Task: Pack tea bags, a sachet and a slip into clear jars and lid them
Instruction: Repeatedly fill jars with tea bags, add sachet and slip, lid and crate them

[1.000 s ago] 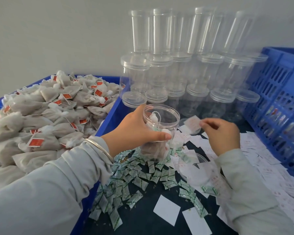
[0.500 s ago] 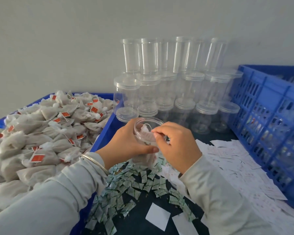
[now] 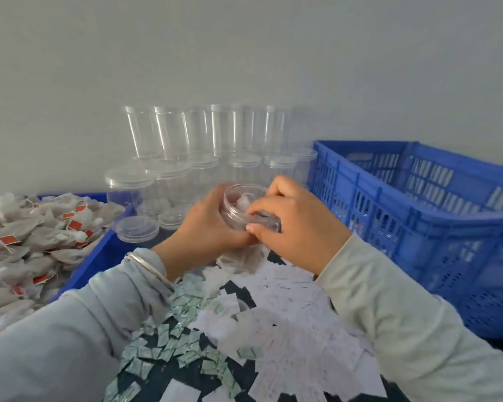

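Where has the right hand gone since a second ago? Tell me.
Yes, it moved. The right hand crossed left from over the white paper slips to the open clear plastic jar.

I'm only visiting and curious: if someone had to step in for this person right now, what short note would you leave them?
Left hand: grips the open jar from the side, tilted toward the camera.
Right hand: fingers at the jar's mouth, seemingly holding a clear lid; blurred, so not certain.
Supplies: tea bags heaped in the bin on the left, green sachets and white slips spread on the table, empty jars stacked by the wall, blue crate on the right.
Done: something white is in the jar.
Left: check its contents, close the lid, then fill the next jar.
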### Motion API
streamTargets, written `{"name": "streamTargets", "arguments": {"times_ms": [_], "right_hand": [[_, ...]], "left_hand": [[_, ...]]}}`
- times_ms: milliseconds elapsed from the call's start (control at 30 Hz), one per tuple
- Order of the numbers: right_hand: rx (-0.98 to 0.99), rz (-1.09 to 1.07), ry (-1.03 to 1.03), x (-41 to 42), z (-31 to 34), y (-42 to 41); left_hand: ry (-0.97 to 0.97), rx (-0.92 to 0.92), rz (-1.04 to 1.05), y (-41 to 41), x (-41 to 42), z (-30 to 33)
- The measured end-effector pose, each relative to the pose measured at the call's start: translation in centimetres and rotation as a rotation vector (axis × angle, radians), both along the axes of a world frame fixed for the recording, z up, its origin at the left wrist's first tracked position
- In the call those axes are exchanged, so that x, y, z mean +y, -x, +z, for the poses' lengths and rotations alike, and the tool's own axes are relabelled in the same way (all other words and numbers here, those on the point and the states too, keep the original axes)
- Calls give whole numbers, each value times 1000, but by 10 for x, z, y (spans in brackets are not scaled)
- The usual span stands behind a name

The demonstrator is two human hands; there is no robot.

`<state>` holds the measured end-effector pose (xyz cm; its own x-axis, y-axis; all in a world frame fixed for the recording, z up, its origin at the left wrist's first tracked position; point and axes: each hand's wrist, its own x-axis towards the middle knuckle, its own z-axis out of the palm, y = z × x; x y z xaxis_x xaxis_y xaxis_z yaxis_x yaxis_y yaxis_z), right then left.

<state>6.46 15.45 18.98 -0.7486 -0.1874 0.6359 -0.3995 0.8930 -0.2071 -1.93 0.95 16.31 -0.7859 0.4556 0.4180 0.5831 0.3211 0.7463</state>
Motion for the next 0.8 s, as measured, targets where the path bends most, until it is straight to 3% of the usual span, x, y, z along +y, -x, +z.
{"name": "streamTargets", "arguments": {"times_ms": [400,533,733,800], "right_hand": [[22,-311,-343,130,109,-11],[-14,-344,-329,166,126,8],[-124,-455,-332,215,134,58],[-137,-528,-397,229,121,81]], "left_hand": [[-190,186,-152,13,164,88],[-261,266,-111,25,219,104],[-370,173,-93,55,279,98],[-333,60,-51,70,295,83]]}}
